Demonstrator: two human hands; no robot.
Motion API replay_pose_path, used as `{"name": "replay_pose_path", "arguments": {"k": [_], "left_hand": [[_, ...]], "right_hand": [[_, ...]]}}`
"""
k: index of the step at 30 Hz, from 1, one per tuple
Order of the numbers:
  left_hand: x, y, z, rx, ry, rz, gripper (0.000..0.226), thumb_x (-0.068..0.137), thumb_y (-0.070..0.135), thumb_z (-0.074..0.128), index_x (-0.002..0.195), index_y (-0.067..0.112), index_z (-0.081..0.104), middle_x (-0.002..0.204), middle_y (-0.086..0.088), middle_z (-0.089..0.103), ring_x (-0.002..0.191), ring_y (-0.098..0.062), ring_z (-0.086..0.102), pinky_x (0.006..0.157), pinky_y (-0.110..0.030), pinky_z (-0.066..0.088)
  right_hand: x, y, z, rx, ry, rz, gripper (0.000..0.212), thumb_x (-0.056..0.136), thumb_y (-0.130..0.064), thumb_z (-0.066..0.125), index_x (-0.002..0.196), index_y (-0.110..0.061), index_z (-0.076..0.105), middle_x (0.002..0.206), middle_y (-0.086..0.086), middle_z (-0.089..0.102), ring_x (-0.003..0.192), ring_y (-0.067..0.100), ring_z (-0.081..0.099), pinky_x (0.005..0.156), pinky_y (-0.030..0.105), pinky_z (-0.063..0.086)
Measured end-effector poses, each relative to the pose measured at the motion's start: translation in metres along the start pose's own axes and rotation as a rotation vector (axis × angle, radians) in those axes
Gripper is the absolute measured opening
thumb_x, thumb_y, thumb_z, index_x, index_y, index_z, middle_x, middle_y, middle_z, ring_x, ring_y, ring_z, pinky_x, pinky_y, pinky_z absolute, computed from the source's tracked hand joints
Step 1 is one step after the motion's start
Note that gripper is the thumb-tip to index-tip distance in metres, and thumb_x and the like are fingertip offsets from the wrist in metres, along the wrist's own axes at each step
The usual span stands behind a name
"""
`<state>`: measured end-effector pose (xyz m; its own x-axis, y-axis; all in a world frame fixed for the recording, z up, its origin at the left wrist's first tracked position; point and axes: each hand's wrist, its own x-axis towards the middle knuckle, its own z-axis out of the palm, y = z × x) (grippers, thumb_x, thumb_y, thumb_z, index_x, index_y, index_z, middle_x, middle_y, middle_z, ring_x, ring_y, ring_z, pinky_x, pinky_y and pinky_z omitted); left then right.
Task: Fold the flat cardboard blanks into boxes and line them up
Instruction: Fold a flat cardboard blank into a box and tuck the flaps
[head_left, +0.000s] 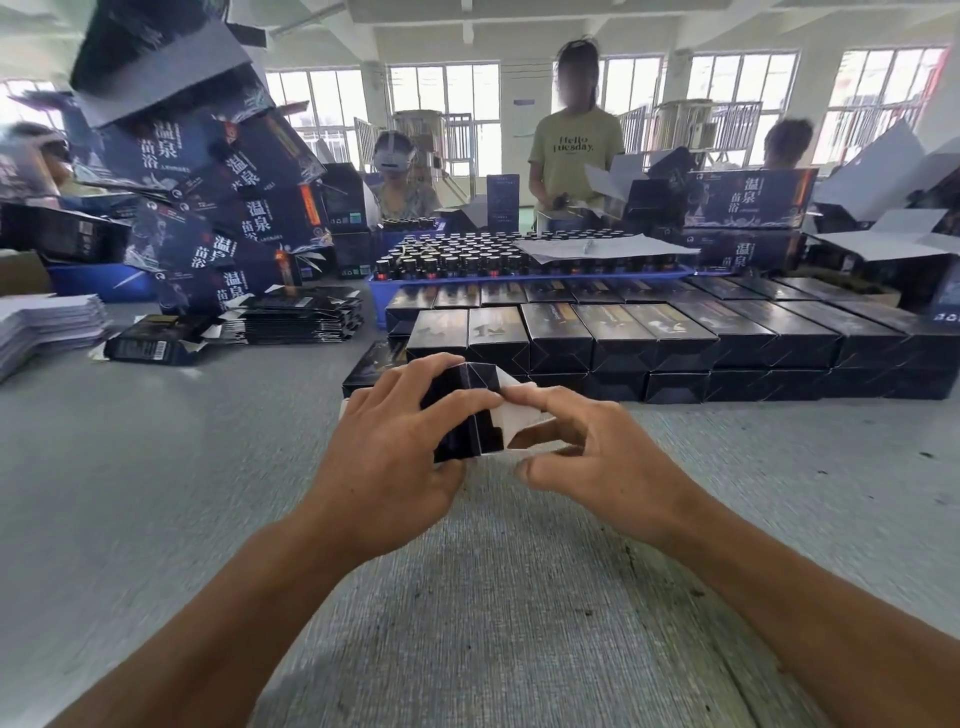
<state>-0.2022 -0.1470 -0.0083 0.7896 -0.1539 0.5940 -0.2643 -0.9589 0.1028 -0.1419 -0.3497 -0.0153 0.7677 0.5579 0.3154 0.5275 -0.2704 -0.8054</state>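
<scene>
A dark blue cardboard box (470, 415), part folded, is held up in front of me with its near end facing me. My left hand (395, 452) grips it from the left, fingers curled over its top and end. My right hand (587, 447) presses a white end flap (524, 418) with the forefinger. Behind them, folded dark boxes (623, 338) stand in rows, stacked in two layers. A pile of flat dark blanks (298, 319) lies at the left rear.
A blue tray of small capped bottles (519, 257) stands behind the rows. Printed cartons (218, 197) are heaped at the left, and more cartons (748, 202) at the right. White sheets (47, 325) are stacked at the far left. Several people work across the grey table (208, 467).
</scene>
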Motion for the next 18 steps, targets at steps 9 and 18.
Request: {"name": "replay_pose_path", "arguments": {"k": [9, 18], "left_hand": [[-0.0007, 0.0063, 0.0024, -0.014, 0.019, 0.072, 0.066, 0.073, 0.022, 0.078, 0.132, 0.039, 0.054, 0.145, 0.000, 0.046, 0.128, -0.029, 0.048, 0.097, -0.052, 0.044], [-0.0002, 0.0064, 0.0020, -0.034, 0.070, 0.047, 0.093, 0.075, 0.030, 0.080, 0.151, 0.038, 0.027, 0.147, 0.009, 0.043, 0.132, -0.018, 0.043, 0.105, -0.042, 0.038]], "right_hand": [[0.0010, 0.0024, 0.0044, -0.038, 0.263, -0.049, 0.035, 0.086, -0.033, 0.077, 0.117, -0.042, 0.062, 0.088, -0.020, 0.069, 0.078, -0.001, 0.067, 0.065, 0.013, 0.049], [0.0003, -0.0017, 0.0060, 0.045, 0.252, -0.064, 0.035, 0.088, -0.014, 0.074, 0.116, -0.034, 0.066, 0.102, -0.018, 0.072, 0.092, 0.003, 0.070, 0.076, 0.023, 0.058]]}}
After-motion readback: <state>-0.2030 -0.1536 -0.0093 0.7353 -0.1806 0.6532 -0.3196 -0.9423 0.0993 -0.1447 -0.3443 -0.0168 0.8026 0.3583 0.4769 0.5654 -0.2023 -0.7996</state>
